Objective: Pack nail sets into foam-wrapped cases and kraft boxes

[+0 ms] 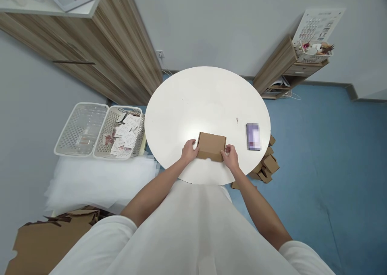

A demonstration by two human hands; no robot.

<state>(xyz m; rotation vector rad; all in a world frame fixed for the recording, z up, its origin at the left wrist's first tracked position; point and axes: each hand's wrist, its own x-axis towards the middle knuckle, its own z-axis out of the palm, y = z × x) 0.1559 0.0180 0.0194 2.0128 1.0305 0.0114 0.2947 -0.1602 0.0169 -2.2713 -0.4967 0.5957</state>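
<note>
A small brown cardboard box with its lid down rests on the round white table, near the edge closest to me. My left hand grips its left front corner, thumb against the cardboard. At the right front corner, my right hand holds the box with the thumb on the front and the fingers curled beside it. Both hands touch the box at the same time. What is inside the box is hidden.
On the table's right lies a blurred purple packet. Folded cardboard boxes are piled on the floor beyond. To the left, a white basket holds printed cards, behind translucent sheets. Flat cardboard is stacked at lower left.
</note>
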